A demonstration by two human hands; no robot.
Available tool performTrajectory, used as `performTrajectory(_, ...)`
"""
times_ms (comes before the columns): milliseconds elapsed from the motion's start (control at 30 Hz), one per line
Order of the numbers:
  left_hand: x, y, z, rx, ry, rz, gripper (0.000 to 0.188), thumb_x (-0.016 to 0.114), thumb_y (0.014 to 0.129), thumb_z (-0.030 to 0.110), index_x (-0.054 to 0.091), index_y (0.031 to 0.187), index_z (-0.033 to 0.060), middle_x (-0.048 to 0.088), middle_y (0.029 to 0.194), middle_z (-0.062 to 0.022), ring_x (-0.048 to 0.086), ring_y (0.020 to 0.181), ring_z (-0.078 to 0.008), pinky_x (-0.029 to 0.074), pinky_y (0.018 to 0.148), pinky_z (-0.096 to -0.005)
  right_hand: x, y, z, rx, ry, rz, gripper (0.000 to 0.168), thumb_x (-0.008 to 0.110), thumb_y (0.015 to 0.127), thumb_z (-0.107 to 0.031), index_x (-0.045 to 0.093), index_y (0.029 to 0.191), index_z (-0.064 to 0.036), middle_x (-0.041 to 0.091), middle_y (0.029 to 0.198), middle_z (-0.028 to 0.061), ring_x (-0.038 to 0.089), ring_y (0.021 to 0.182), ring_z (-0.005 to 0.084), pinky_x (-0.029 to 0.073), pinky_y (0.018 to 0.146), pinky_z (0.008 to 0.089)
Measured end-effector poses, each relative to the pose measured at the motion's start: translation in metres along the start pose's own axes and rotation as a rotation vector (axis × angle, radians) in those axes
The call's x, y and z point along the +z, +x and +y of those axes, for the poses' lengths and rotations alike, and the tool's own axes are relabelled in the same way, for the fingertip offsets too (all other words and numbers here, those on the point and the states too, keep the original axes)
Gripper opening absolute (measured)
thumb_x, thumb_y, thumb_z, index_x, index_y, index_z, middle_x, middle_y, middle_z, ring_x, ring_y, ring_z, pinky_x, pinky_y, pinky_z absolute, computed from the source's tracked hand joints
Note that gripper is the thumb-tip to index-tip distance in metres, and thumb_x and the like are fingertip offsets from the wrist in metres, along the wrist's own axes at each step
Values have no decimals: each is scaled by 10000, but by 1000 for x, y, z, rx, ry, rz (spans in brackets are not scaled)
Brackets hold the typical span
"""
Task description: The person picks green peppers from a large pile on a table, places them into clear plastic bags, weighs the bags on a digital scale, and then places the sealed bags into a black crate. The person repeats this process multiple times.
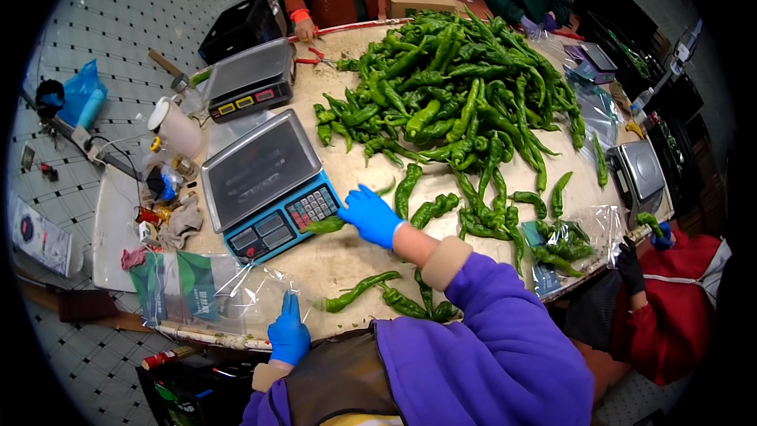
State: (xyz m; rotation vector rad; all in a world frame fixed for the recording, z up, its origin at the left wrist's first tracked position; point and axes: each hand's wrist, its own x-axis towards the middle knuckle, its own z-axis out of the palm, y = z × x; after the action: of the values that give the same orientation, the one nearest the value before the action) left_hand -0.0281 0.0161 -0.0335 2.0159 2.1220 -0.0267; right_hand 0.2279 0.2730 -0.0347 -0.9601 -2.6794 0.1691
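Note:
My right hand (371, 216), in a blue glove, has a green pepper (324, 225) at its fingertips. This pepper reaches over the corner of a blue digital scale (260, 189) beside the keypad. My left hand (288, 334), also gloved in blue, is low at the table's front edge. Two of its fingers point up against the rim of a clear plastic bag (260, 290); whether they pinch the film is hard to see. Between my hands and my body lie a few long green peppers (361, 291). Beyond my right hand rises a large heap of green peppers (449, 83).
A second scale (251, 80) stands behind the blue one. Jars (177, 127) and a rag (182, 222) crowd the left edge. Printed bags (177, 284) lie front left. A filled bag (562, 242) sits near a co-worker in red (674, 307); two more people stand across the table.

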Motion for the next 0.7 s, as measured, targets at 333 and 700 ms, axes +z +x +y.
performTrajectory(333, 1, 12, 3, 44, -13, -38, 756, 543, 716, 21, 401, 1457, 62, 427, 1483, -159, 656, 716, -376, 522, 633, -459, 2, -116, 26, 1300, 381, 374, 1123, 838, 687, -383, 159, 1520, -58, 469, 1358, 304, 534, 1186, 430, 465, 979, 462)
performTrajectory(700, -1, 15, -7, 69, 1, -59, 800, 565, 705, 44, 358, 1479, 42, 439, 1468, -186, 661, 705, -370, 517, 627, -481, 39, -60, 38, 942, 918, 778, 1077, 785, 653, -197, 167, 1524, -53, 511, 1326, 254, 548, 1169, 398, 470, 974, 424)
